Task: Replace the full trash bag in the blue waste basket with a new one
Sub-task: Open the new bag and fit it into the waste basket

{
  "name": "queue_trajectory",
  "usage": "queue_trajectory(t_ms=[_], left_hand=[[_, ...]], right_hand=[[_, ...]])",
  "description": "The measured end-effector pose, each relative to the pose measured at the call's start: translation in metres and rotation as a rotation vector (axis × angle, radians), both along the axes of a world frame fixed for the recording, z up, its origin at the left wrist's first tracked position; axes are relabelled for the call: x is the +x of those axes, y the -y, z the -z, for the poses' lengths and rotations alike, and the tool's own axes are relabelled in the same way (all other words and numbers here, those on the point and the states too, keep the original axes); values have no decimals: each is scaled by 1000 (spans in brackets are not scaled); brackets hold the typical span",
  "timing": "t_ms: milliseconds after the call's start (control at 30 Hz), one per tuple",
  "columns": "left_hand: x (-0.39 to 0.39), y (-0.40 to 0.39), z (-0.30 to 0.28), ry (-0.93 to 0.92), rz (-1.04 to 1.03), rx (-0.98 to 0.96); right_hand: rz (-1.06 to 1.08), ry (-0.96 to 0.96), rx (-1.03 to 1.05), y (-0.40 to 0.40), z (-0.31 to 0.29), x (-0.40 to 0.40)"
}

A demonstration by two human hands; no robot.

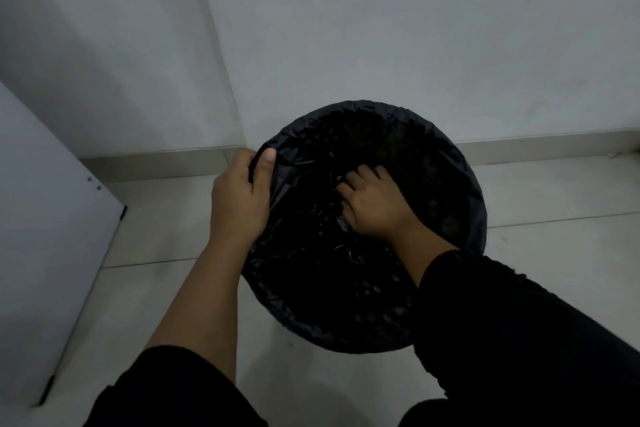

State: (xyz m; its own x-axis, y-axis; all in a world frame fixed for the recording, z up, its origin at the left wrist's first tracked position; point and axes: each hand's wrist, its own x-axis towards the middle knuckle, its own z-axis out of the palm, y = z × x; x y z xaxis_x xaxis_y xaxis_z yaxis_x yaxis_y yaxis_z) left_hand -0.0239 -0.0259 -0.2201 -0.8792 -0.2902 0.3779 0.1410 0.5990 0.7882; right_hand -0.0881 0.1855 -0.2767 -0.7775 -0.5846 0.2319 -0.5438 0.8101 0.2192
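A round waste basket stands on the floor by the wall, lined with a black trash bag point(398, 121) folded over its rim, so the basket's own colour is hidden. My left hand point(239, 198) grips the bag-covered rim on the left side, thumb on the inside. Inside the basket, my right hand point(372, 201) is down in the bag with fingers curled into the crumpled black plastic near the middle. The light is dim and the inside of the bag is hard to make out.
A white cabinet panel point(45, 253) stands close on the left. The wall point(415, 45) and its skirting run right behind the basket, with a corner at the left. Pale floor tiles point(554, 201) lie around the basket.
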Motion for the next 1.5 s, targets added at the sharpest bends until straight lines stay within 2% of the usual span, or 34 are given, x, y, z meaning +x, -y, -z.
queue_trajectory(t_ms=[167,300,367,467,533,600,733,833,900,1000,1100,1167,1200,1233,1267,1300,1333,1367,1433,1500], left_hand=[[-4,-2,0,21,17,-12],[-5,0,1,24,26,-22],[-4,1,2,16,20,-23],[-4,1,3,5,-1,-12],[-4,1,3,0,-1,-20],[-4,1,2,1,14,-36],[-4,2,0,6,12,-69],[-4,7,3,-15,-48,-136],[-3,11,4,-43,-88,-240],[-4,12,6,-60,-49,-299],[-1,8,-2,-78,-61,-352],[5,-3,-14,-261,-113,-499],[7,-11,-18,-391,-54,-569],[7,-21,-20,-493,84,-646],[5,-30,-18,-513,280,-754],[4,-39,-13,-411,473,-914],[2,-47,-4,-204,611,-1092],[0,-51,6,56,664,-1252],[-4,-47,26,505,644,-1507],[-5,-38,39,728,587,-1698]], right_hand=[[336,305,178,-27,14,-2],[125,130,12,-4,19,17],[41,336,96,7,27,21],[225,849,372,21,37,30],[268,929,425,23,40,35],[205,724,364,23,30,39],[-97,31,57,19,-26,37],[-209,-290,3,7,-64,31],[-220,-427,-68,-3,-83,30],[-94,-507,-149,-14,-98,25],[37,-379,-127,-17,-102,16],[78,-291,-126,-18,-100,11],[93,-279,-129,-19,-98,10],[99,-278,-133,-18,-97,10],[95,-286,-137,-17,-96,9],[89,-292,-138,-16,-96,9],[83,-299,-133,-16,-96,9],[79,-303,-127,-15,-96,9],[73,-311,-125,-14,-95,10],[67,-316,-134,-12,-95,11]])
